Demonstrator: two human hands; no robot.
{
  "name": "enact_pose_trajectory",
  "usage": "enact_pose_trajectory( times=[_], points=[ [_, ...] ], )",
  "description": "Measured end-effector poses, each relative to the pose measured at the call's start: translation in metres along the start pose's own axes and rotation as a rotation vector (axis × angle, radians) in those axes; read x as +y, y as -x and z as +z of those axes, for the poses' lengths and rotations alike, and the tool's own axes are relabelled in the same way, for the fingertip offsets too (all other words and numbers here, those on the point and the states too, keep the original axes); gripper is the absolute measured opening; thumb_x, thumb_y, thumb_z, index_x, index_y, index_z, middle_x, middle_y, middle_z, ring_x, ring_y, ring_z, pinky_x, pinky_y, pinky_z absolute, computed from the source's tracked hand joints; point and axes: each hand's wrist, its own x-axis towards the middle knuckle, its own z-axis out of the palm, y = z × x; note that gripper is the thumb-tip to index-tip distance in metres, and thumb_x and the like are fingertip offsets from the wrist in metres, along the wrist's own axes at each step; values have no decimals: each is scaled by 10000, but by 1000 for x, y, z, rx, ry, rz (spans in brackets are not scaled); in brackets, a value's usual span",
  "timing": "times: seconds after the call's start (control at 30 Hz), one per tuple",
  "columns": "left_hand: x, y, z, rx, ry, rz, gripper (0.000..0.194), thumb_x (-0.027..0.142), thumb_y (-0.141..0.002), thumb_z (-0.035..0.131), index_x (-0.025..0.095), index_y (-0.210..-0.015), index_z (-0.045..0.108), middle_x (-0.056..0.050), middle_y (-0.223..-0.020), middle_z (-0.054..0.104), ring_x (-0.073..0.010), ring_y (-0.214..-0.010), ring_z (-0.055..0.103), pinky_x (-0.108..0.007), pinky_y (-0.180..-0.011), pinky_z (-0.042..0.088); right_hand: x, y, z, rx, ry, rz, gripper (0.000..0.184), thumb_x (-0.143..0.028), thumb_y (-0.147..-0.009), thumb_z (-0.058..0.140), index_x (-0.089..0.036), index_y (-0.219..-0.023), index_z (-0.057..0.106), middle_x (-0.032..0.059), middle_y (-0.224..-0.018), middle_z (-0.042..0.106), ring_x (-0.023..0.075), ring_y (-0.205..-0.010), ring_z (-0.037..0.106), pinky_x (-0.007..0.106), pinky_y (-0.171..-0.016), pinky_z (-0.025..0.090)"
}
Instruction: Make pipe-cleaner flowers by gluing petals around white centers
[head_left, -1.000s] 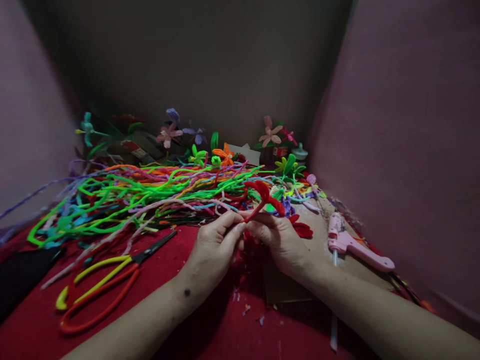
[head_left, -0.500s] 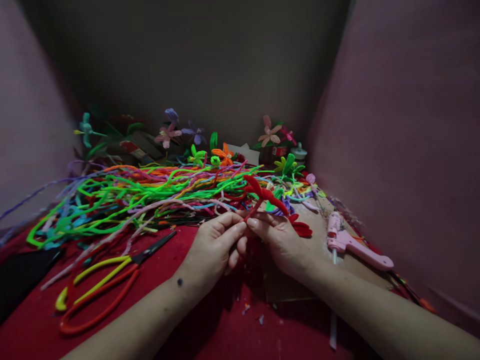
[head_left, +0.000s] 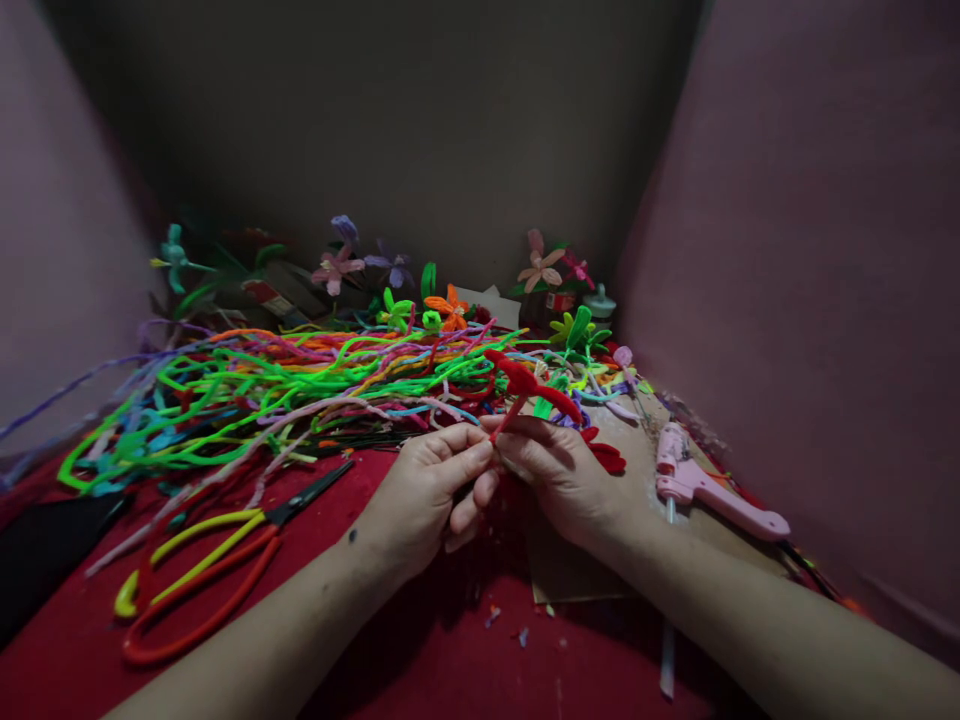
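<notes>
Quietly, at far left, a black flat item (head_left: 52,555) lies on a red surface (head_left: 465,665), beside scissors (head_left: 277,513) with yellow and orange handles, their blades slightly apart and no hand on them. Behind them spreads a tangle of fuzzy stems (head_left: 300,380) in green, pink, orange and blue, loose and apparently unworked. Along the back, from left, a turquoise flower (head_left: 174,258), a pink flower (head_left: 336,270), an orange flower (head_left: 450,308) and a peach flower (head_left: 540,270) show fully opened petals and look complete.

At center, the left hand (head_left: 435,490) pinches the lower stem of a red fuzzy piece (head_left: 519,378) between thumb and forefinger, its other fingers curled below. The right hand (head_left: 566,480) closes thumb and fingers on the stem alongside. Held above the surface, the piece has a stem and several petals branching from its top, so it appears partly formed; whether its base is secured cannot be seen.

Just beyond the right hand lie separate red petals (head_left: 606,457), seemingly unattached. At right, a pink glue gun (head_left: 677,480) rests on brown board (head_left: 577,580), untouched, a glue stick (head_left: 667,660) protruding from it.
</notes>
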Motion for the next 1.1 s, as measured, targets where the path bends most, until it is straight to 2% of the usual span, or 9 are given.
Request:
enact_pose_trajectory(
  times=[0.27, 0.37, 0.5, 0.6, 0.7, 0.8, 0.87, 1.0, 1.1],
  points=[
    [3, 0, -5, -92, 29, -41, 122, 255, -846, 525, 165, -916, 567, 66, -470, 513, -12, -266, 264, -121, -254, 271, 1, -1, -1, 58, -64, -20, 130, -209, -646, 750, -190, -774, 734, -16, -656, 668, 92, -611, 563, 226, -623, 441],
    [3, 0, -8, -122, 36, -55, 148, 258, -839, 533, 173, -955, 569, 67, -464, 512, -13, -261, 255, -123, -259, 254, 2, -1, -1, 41, -69, -21, 132, -205, -646, 753, -195, -777, 735, -15, -663, 673, 99, -625, 571, 235, -636, 447],
    [4, -1, -8, -99, -20, -40, 136, 297, -824, 553, 175, -882, 561, 66, -470, 512, -17, -265, 262, -133, -269, 234, 2, 0, 0, 43, -57, -53, 152, -196, -661, 741, -206, -813, 739, -2, -705, 689, 128, -695, 591, 265, -697, 455],
    [4, -1, -5, -45, -170, 6, 183, 347, -827, 535, 171, -775, 543, 57, -491, 513, -28, -294, 304, -146, -293, 235, 2, 1, 1, 61, -48, -72, 160, -193, -663, 734, -205, -823, 739, 3, -713, 689, 139, -683, 595, 288, -705, 460],
    [2, 1, -2, 65, -466, 149, 204, 338, -831, 511, 173, -718, 555, 37, -517, 521, -60, -369, 399, -170, -364, 303, 1, 2, 3, 91, -17, -79, 152, -228, -666, 733, -208, -817, 734, 15, -729, 690, 165, -695, 604, 312, -693, 469],
    [-4, 3, -5, 199, -795, 433, 113, 268, -806, 540, 194, -815, 624, -11, -674, 619, -121, -571, 554, -212, -558, 422, 0, 4, 5, 118, 55, -131, 132, -258, -672, 732, -216, -797, 723, 22, -791, 697, 187, -758, 610, 334, -732, 473],
    [-10, 4, -10, 237, -969, 567, 136, 241, -804, 541, 212, -892, 641, -41, -795, 663, -155, -690, 603, -235, -657, 434, 0, 5, 5, 116, 109, -167, 126, -267, -684, 726, -221, -802, 719, 20, -817, 698, 195, -800, 613, 349, -786, 464],
    [-16, 3, -18, 224, -1177, 678, 198, 224, -843, 484, 223, -960, 644, -51, -796, 671, -156, -672, 610, -234, -643, 416, 2, 6, 4, 106, 188, -190, 139, -277, -727, 694, -227, -855, 710, 18, -868, 694, 195, -862, 610, 360, -860, 439],
    [-13, 4, -15, 200, -1162, 686, 229, 229, -866, 455, 231, -1003, 638, -28, -769, 660, -127, -633, 586, -210, -618, 405, 1, 6, 4, 102, 205, -193, 156, -262, -721, 700, -230, -874, 706, 17, -895, 690, 195, -885, 606, 358, -873, 432]
  ],
)
